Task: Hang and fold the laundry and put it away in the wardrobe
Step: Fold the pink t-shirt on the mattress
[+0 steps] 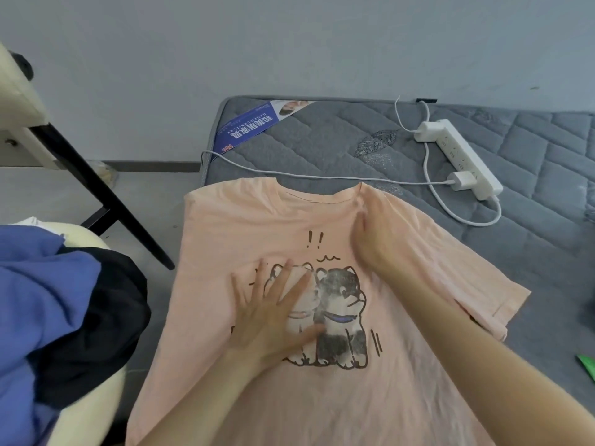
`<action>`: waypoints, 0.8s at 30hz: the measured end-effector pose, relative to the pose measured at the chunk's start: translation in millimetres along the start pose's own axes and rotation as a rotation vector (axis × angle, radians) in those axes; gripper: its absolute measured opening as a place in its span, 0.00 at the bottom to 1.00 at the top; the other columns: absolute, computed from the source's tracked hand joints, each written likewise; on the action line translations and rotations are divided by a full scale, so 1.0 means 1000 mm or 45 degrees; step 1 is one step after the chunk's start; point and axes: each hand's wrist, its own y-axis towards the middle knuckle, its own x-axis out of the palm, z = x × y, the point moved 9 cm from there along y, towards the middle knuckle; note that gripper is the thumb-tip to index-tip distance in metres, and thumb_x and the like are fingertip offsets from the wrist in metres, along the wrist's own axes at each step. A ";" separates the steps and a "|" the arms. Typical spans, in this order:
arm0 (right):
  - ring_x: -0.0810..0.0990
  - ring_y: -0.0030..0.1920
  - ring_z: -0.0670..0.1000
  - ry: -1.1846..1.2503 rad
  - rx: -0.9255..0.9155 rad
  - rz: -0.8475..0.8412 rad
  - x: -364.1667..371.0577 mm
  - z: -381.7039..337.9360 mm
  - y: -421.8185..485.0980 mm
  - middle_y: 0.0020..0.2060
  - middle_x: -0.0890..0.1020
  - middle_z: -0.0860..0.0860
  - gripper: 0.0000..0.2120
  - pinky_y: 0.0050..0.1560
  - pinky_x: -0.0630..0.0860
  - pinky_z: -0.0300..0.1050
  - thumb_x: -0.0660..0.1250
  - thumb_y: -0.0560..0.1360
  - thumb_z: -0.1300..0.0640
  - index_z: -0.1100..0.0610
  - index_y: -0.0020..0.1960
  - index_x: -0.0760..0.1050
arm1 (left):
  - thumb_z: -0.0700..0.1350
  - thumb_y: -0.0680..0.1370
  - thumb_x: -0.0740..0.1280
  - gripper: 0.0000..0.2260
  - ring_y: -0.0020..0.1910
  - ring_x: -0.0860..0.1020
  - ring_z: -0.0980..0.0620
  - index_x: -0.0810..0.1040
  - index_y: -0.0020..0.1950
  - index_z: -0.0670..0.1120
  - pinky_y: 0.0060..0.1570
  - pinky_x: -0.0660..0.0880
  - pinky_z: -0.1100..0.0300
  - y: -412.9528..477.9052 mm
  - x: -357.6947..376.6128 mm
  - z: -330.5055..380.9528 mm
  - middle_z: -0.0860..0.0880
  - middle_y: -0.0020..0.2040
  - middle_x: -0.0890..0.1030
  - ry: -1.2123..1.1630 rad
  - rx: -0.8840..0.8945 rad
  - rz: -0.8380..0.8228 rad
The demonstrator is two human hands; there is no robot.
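A peach T-shirt with a cartoon print of two dogs lies front up on the grey mattress, collar toward the wall. Its left side is folded in along a straight edge, and its right sleeve lies spread out. My left hand lies flat on the print with fingers spread. My right hand rests edge-on near the right shoulder, below the collar, fingers straight and blurred.
A white power strip with a plugged charger and cables lies on the mattress beyond the shirt. Blue and black clothes are heaped on a cream seat at left. A black table leg slants behind them. A green object sits at the right edge.
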 end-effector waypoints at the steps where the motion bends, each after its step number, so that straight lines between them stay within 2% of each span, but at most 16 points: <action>1: 0.66 0.70 0.49 -0.008 -0.099 -0.130 0.012 -0.008 -0.018 0.70 0.69 0.51 0.20 0.71 0.57 0.39 0.52 0.81 0.59 0.56 0.72 0.64 | 0.75 0.70 0.36 0.32 0.72 0.27 0.50 0.33 0.72 0.67 0.64 0.24 0.38 0.001 -0.005 -0.001 0.61 0.75 0.33 0.013 -0.013 0.063; 4: 0.58 0.75 0.47 -0.271 -0.399 -0.430 0.038 -0.017 -0.058 0.74 0.63 0.46 0.20 0.75 0.47 0.42 0.51 0.83 0.55 0.50 0.75 0.62 | 0.64 0.77 0.35 0.28 0.74 0.33 0.53 0.41 0.76 0.59 0.70 0.30 0.42 0.011 -0.019 -0.009 0.60 0.76 0.39 0.034 -0.064 0.182; 6: 0.50 0.77 0.48 -0.449 -0.378 -0.501 0.038 -0.004 -0.056 0.76 0.57 0.43 0.21 0.76 0.42 0.48 0.47 0.83 0.48 0.41 0.75 0.57 | 0.62 0.78 0.38 0.28 0.76 0.36 0.53 0.43 0.77 0.56 0.72 0.32 0.45 0.025 -0.026 -0.021 0.58 0.77 0.40 0.035 -0.105 0.203; 8: 0.44 0.77 0.48 -0.577 -0.239 -0.519 0.033 0.016 -0.043 0.77 0.50 0.42 0.22 0.76 0.39 0.53 0.43 0.81 0.41 0.35 0.75 0.51 | 0.61 0.78 0.41 0.28 0.76 0.38 0.52 0.43 0.77 0.56 0.73 0.34 0.46 0.042 -0.031 -0.037 0.56 0.77 0.41 0.018 -0.161 0.193; 10: 0.43 0.77 0.50 -0.647 -0.099 -0.468 0.028 0.033 -0.030 0.77 0.49 0.43 0.24 0.75 0.38 0.56 0.41 0.79 0.37 0.33 0.74 0.49 | 0.61 0.78 0.43 0.28 0.76 0.38 0.52 0.43 0.77 0.56 0.73 0.34 0.46 0.060 -0.034 -0.055 0.56 0.78 0.40 0.022 -0.222 0.171; 14: 0.46 0.77 0.53 -0.689 0.081 -0.272 0.026 0.046 -0.013 0.77 0.52 0.47 0.27 0.75 0.39 0.57 0.41 0.77 0.35 0.37 0.75 0.51 | 0.60 0.80 0.44 0.25 0.76 0.38 0.51 0.44 0.77 0.59 0.70 0.33 0.43 0.093 -0.041 -0.082 0.56 0.78 0.40 -0.020 -0.317 0.126; 16: 0.47 0.77 0.54 -0.680 0.123 -0.216 0.028 0.050 -0.006 0.77 0.52 0.48 0.28 0.75 0.40 0.57 0.42 0.76 0.35 0.39 0.75 0.51 | 0.57 0.82 0.44 0.23 0.77 0.42 0.50 0.47 0.77 0.59 0.71 0.36 0.40 0.109 -0.049 -0.092 0.57 0.78 0.44 -0.057 -0.350 0.119; 18: 0.48 0.77 0.54 -0.665 0.142 -0.169 0.029 0.054 -0.001 0.77 0.53 0.48 0.29 0.75 0.41 0.57 0.42 0.76 0.36 0.40 0.76 0.51 | 0.53 0.83 0.45 0.21 0.75 0.53 0.45 0.53 0.77 0.58 0.71 0.44 0.39 0.124 -0.061 -0.097 0.54 0.77 0.53 -0.043 -0.339 0.169; 20: 0.49 0.76 0.55 -0.653 0.151 -0.124 0.028 0.055 0.003 0.77 0.54 0.48 0.29 0.75 0.41 0.57 0.43 0.76 0.36 0.41 0.76 0.52 | 0.47 0.83 0.49 0.19 0.63 0.64 0.41 0.60 0.75 0.57 0.65 0.58 0.45 0.134 -0.078 -0.096 0.48 0.70 0.66 0.070 -0.267 0.317; 21: 0.50 0.76 0.55 -0.650 0.150 -0.109 0.028 0.055 0.004 0.77 0.54 0.48 0.29 0.75 0.42 0.57 0.44 0.76 0.37 0.42 0.76 0.53 | 0.44 0.83 0.51 0.19 0.58 0.66 0.42 0.62 0.74 0.57 0.59 0.62 0.48 0.138 -0.087 -0.097 0.47 0.65 0.70 0.079 -0.246 0.397; 24: 0.50 0.76 0.55 -0.658 0.143 -0.089 0.028 0.054 0.004 0.77 0.54 0.48 0.29 0.75 0.42 0.57 0.44 0.76 0.37 0.43 0.76 0.54 | 0.46 0.82 0.58 0.18 0.55 0.68 0.42 0.67 0.71 0.56 0.53 0.64 0.52 0.149 -0.099 -0.100 0.46 0.56 0.72 -0.137 -0.254 0.498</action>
